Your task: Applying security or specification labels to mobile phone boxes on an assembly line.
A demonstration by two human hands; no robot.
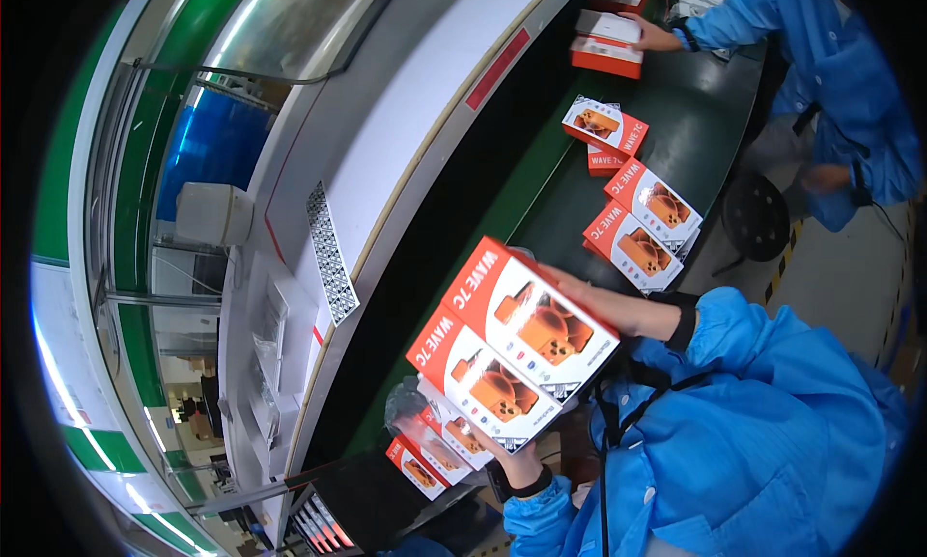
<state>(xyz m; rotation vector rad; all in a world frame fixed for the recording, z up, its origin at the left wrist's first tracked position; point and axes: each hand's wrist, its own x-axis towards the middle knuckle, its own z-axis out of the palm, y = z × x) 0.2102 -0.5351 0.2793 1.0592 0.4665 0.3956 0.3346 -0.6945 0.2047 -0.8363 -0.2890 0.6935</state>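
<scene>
At far left, a grey box-shaped unit (214,213) is seen mounted beyond the line, beside a blue panel (212,147). A long pale side rail (406,123) is shown carrying a narrow black-and-white patterned strip (330,253) and, higher up, a slim red rectangular label (498,69).

At lower centre, the left hand (510,460) is closed under the lower end of a stack of flat cartons, with smaller red-and-white boxes (430,456) pressed beneath it. Two red-and-white cartons (512,340), each printed with an orange device, are held side by side and raised above the dark green worktop (676,123). The right hand (603,301) is laid flat, fingers extended, along the upper edge of the cartons.

The cartons are judged to be light and stiff, of glossy card that may slide carton against carton; corners are likely to crush under pressure. A hold at opposite ends, squeezing the cartons together, is judged the safest.

Further right, four like cartons (637,219) are seen lying loosely on the worktop. At top right, another person's hand (652,36) is rested on a white-topped red box (608,43), and that person's blue sleeve (763,16) is visible. A black stool (756,216) is set beside the worktop.
</scene>
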